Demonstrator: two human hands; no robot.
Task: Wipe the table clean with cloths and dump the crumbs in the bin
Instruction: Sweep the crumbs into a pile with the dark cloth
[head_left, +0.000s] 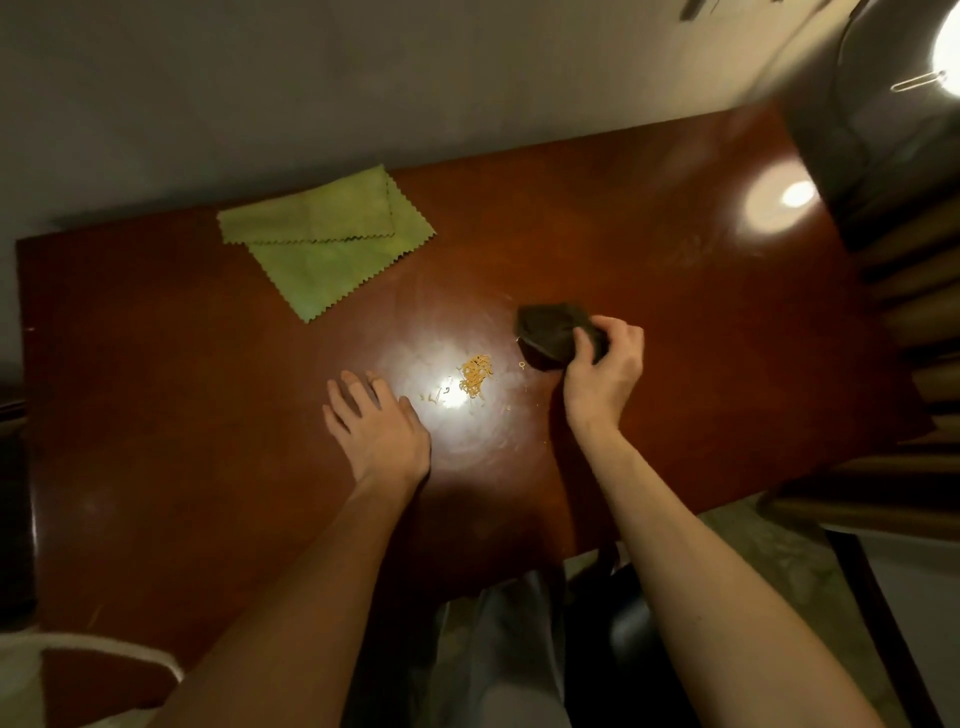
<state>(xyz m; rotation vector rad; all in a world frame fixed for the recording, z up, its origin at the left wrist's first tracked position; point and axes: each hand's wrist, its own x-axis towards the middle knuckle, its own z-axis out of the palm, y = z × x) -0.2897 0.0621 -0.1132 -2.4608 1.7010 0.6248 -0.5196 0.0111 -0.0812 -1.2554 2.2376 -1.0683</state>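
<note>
On the table (208, 415), right hand (605, 374) gripping dark cloth (550, 332), crumbs (477, 376) beside

The table (208, 415) is a glossy reddish brown, with pale round glare spots: one between the hands and one far beyond the right hand (605, 374). The crumbs (477, 376), between the two hands, are yellow-orange. The bunched cloth (550, 332) in the right hand is dark olive-grey, plain. Beyond the left hand (376, 428) lies a second cloth (322, 244), mottled light green with zigzag-cut edges. The wall (260, 78) past it is plain grey-white.
</note>
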